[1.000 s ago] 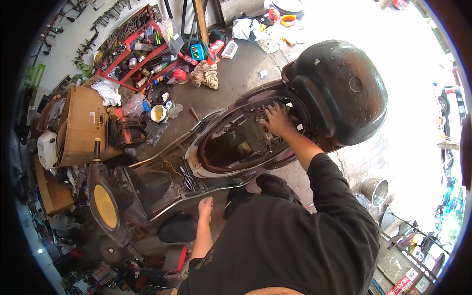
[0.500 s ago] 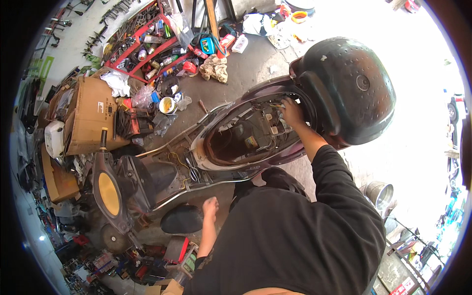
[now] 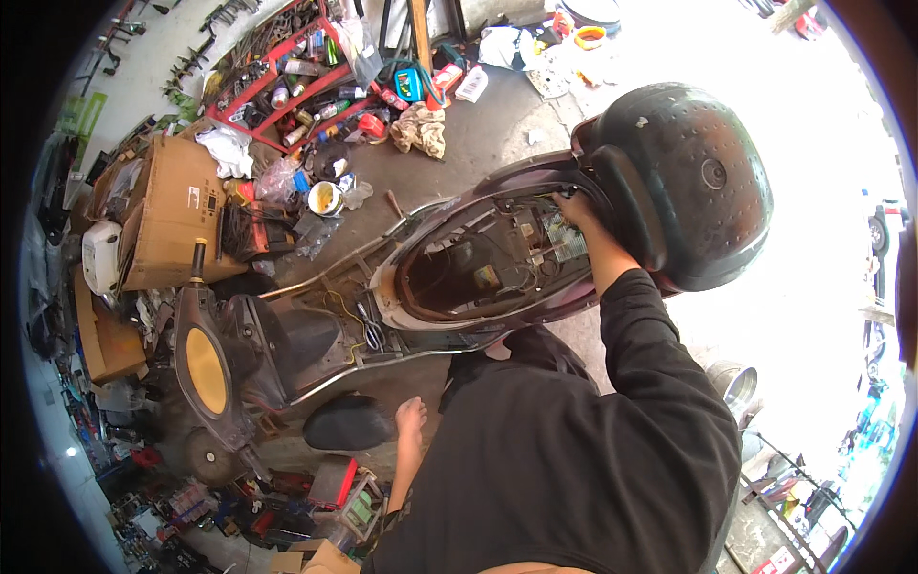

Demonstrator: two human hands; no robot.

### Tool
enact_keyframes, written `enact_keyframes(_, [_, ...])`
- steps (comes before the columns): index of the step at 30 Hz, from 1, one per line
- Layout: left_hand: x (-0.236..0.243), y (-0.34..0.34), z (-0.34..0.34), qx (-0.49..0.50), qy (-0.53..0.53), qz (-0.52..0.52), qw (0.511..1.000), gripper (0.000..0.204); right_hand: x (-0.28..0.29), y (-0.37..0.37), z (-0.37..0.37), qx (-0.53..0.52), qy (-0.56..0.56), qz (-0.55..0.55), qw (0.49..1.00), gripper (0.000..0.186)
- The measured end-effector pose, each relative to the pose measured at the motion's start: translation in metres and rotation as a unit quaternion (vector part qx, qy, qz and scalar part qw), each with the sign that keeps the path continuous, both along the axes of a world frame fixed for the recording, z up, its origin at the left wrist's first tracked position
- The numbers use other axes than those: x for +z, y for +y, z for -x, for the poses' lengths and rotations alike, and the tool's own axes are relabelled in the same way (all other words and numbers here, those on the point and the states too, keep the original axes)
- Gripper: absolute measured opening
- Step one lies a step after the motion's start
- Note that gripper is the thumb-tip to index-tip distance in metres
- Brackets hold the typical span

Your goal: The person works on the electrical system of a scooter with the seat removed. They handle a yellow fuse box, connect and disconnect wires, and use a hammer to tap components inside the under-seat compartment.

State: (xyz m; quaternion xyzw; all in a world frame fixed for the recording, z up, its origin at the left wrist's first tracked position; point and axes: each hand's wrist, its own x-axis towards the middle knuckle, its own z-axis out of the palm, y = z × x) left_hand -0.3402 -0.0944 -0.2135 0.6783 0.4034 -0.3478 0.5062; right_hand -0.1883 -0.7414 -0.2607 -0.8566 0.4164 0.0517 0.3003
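Note:
A stripped scooter (image 3: 449, 330) lies across the view, its handlebar end at the left and its seat opening uncovered. My right hand (image 3: 577, 210) reaches into the rear end of that opening, beside thin wires (image 3: 540, 198). Its fingers are curled in and partly hidden, so what they pinch cannot be made out. Below the wrist, a pale, shiny patch (image 3: 566, 239) shows in the opening. My left hand (image 3: 411, 418) hangs near my body, loosely closed, with nothing visible in it. A black scooter seat (image 3: 348, 423) rests on the floor next to it.
A large dark top case (image 3: 684, 182) sits on the scooter's tail. Scissors (image 3: 371, 330) lie on the footboard. A red rack (image 3: 263, 96) of cans and tools, a cardboard box (image 3: 177, 215) and a white tub (image 3: 325, 199) stand beyond. A metal pot (image 3: 734, 383) is at right.
My right hand has sunk a little deeper into the rear of the opening, and a shiny patch now shows below it. My left hand has shifted slightly lower. The view has moved a little.

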Motion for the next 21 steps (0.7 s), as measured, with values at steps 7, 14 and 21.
enact_keyframes(7, [0.031, -0.030, -0.069, -0.038, -0.094, 0.018, 0.995, 0.033, -0.029, -0.022, -0.009, -0.007, 0.010, -0.037, 0.999, 0.082])
enact_keyframes(14, [0.014, -0.014, -0.061, -0.067, -0.056, 0.013, 0.996, 0.029, 0.024, 0.021, 0.020, -0.049, -0.033, 0.033, 0.998, 0.101])
enact_keyframes(21, [-0.019, 0.001, -0.060, -0.128, -0.006, 0.018, 0.992, 0.024, 0.104, 0.094, 0.078, 0.207, -0.201, 0.162, 0.944, 0.045])
